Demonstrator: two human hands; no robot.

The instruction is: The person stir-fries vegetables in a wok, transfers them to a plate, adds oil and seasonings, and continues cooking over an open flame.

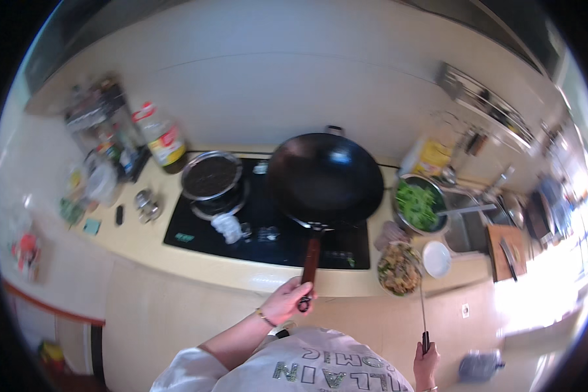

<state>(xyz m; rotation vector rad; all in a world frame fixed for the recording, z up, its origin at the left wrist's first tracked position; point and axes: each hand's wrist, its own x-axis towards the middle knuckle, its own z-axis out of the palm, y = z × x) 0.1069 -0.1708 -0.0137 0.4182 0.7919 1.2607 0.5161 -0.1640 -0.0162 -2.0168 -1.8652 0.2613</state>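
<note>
My left hand (288,300) grips the wooden handle of a black wok (326,179) on the cooktop. The wok looks empty, with a glossy sheen inside. Low at the right, my right hand (426,361) holds the black grip of a long-handled cooking utensil (423,308). Its far end reaches the edge of a bowl of mixed cooked food (398,269) at the counter's front, where the tip is hard to make out. A small white bowl (436,259) is beside that food, and behind them a metal bowl holds leafy greens (415,206).
A pot (212,175) occupies the left of the black cooktop (269,245), near crumpled white material (228,228). An oil bottle (162,142) stands behind it. To the right are a sink (465,230) and a cutting board (500,245) with a knife (508,258).
</note>
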